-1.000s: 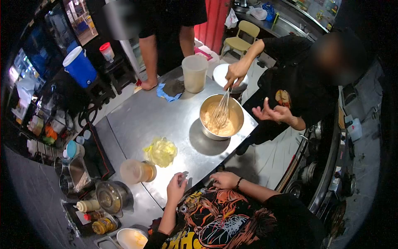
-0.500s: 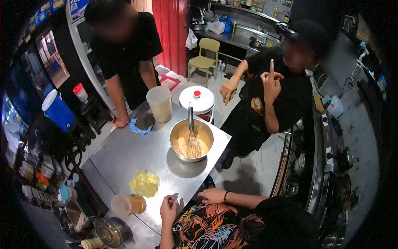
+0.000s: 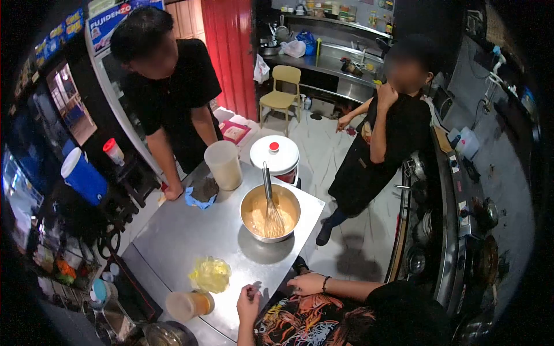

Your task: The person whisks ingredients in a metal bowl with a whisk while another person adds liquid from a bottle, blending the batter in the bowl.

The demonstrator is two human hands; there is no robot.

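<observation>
My left hand is at the near edge of the steel table, fingers loosely curled and apart, with nothing visible in them. Beside it, my right hand, with a dark bracelet at the wrist, rests by the table edge; its fingers look relaxed and hold nothing I can see. Closest to my left hand are a crumpled clear plastic bag with yellow residue and a plastic tub of amber contents, lying tilted. Farther off stands a metal bowl of tan batter, a whisk leaning in it.
A cloudy plastic container and a dark lump on blue wrapping stand at the table's far side. Behind is a white lidded bucket. One person leans on the table at left; another stands at right near the stove.
The person at right has stepped back from the table and brought the raised hand to the chin. The left person's head is higher in view. My hands keep their pose as the view shifts.
</observation>
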